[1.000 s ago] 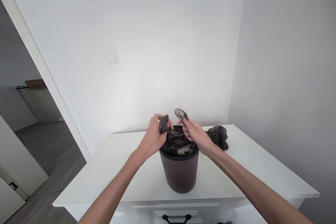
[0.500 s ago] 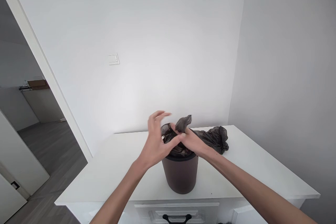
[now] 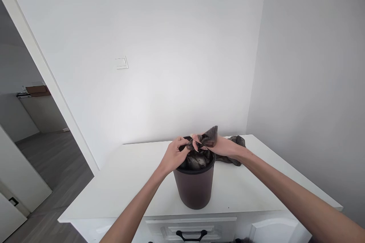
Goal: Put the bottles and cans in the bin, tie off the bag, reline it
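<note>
A dark purple-brown trash can with a black rim stands upright on the white cabinet top. Inside it sits a thin black garbage bag, its upper part gathered above the rim. Fingers of my left hand pinch the gathered plastic over the can's left side. My right hand grips the bag from the other side, and a loose tail of plastic sticks up over its knuckles. What the bag holds, if anything, is hidden.
Another crumpled black plastic bag lies on the cabinet top, right of the can and partly behind my right arm. A black drawer handle juts from the front. White walls stand behind and right; a doorway opens at left.
My left hand has gone from spread fingers to a pinch on the bag. The gathered plastic has drawn inward, showing more of the can's rim. My right hand keeps its hold.
</note>
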### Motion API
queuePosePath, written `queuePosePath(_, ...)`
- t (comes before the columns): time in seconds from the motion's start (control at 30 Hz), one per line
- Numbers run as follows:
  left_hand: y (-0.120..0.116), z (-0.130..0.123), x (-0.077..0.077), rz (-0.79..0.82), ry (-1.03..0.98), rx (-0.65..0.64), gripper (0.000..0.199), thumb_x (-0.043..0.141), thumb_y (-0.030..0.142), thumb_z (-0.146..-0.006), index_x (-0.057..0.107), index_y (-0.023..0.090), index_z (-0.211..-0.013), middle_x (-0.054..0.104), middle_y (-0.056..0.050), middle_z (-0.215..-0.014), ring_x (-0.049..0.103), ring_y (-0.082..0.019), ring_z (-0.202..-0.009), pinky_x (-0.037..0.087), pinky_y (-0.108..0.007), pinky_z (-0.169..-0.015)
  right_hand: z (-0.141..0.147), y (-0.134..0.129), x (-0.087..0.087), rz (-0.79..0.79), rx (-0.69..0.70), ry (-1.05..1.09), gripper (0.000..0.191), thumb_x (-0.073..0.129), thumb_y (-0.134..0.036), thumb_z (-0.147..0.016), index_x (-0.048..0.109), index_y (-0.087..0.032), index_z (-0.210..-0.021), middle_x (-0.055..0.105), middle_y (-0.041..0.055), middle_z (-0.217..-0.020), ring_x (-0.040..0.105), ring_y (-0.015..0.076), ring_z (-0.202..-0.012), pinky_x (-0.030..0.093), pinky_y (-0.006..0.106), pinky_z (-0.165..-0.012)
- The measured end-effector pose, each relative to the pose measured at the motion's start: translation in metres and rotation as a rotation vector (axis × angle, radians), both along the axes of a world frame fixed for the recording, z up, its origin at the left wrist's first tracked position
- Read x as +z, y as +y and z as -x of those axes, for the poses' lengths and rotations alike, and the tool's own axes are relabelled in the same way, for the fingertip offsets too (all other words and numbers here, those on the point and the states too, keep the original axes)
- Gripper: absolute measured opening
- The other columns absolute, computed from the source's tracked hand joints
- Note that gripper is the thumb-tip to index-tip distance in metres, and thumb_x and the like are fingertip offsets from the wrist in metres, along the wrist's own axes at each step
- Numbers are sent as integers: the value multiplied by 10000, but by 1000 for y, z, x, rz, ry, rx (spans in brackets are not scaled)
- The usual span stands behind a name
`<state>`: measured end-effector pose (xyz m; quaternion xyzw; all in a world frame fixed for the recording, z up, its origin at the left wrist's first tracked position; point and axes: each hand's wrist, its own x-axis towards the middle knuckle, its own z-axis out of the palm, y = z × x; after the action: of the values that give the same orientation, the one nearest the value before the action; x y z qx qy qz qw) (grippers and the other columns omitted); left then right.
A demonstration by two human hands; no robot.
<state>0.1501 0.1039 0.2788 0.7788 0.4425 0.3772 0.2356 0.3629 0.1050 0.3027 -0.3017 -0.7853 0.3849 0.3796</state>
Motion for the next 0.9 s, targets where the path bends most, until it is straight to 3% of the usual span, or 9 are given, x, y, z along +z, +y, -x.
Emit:
queuePosePath(0.07, 2, 1, 0, 26, -39, -13, 259, 502, 333, -904, 711, 254, -774, 611, -30, -983, 577, -218, -968, 453, -339, -880, -9, -2, 4, 15, 138, -76, 313, 606, -477, -943, 697, -263, -734, 585, -11, -704, 483, 179, -675, 390, 321, -661)
queuePosePath(0.13, 1, 2, 1, 79, -99, -54, 245, 483, 292, -900, 694, 248, -786, 640, -28, -1054, 589, -221, -1019, 449, -340, -918, -14, -4, 5, 32, 186, -78, 321, 587, -490, -957, 710, -255, -775, 584, -13, -702, 490, 176, -683, 394, 324, -672)
queuePosePath(0.23, -2, 0, 4, 160, -176, -117, 221, 460, 236, -885, 676, 244, -841, 674, -7, -968, 607, -211, -971, 458, -335, -895, -10, -3, 0, 66, 114, 61, 244, 678, -498, -900, 723, -258, -901, 669, 3, -876, 578, 201, -837, 447, 343, -782)
queuePosePath(0.3, -5, -2, 7, 188, -204, -140, 196, 503, 262, -891, 693, 247, -937, 697, -6, -970, 622, -212, -967, 462, -334, -900, -2, -1, -7, 148, 48, 195, 308, 701, -531, -880, 701, -272, -1047, 677, 8, -961, 600, 198, -885, 458, 361, -851)
queuePosePath(0.43, -9, -6, 11, 145, -170, -128, 286, 621, 452, -907, 736, 263, -1089, 737, -36, -1136, 634, -246, -1088, 455, -349, -970, 14, 3, -17, 307, -71, 342, 489, 667, -619, -891, 608, -287, -1244, 592, -32, -812, 556, 169, -793, 446, 372, -871)
queuePosePath(0.5, -8, -5, 8, 136, -187, -97, 337, 601, 535, -920, 765, 248, -987, 756, -40, -1073, 644, -249, -1063, 463, -351, -959, 17, 4, -18, 338, -68, 394, 458, 695, -625, -872, 636, -256, -1137, 520, -41, -758, 505, 160, -760, 439, 356, -845)
queuePosePath(0.6, -3, 2, 0, 232, -430, -27, 401, 631, 596, -895, 750, 212, -903, 746, -35, -942, 656, -220, -938, 490, -325, -869, 16, 3, -20, 368, 37, 504, 389, 728, -596, -864, 641, -218, -905, 385, -48, -725, 386, 138, -701, 434, 325, -783)
queuePosePath(0.77, 5, 13, -7, 330, -914, -84, 354, 737, 540, -854, 693, 191, -899, 682, -36, -954, 633, -179, -954, 491, -310, -913, 11, 3, -26, 399, 67, 584, 382, 693, -594, -898, 659, -214, -900, 320, -41, -747, 331, 140, -684, 459, 337, -833)
queuePosePath(0.9, 6, 18, -5, 336, -1139, -144, 287, 780, 453, -844, 618, 217, -848, 481, 42, -690, 577, -151, -769, 500, -391, -978, 7, 7, -25, 370, 10, 731, 414, 688, -666, -866, 616, -261, -902, 257, -69, -675, 286, 141, -609, 507, 369, -779)
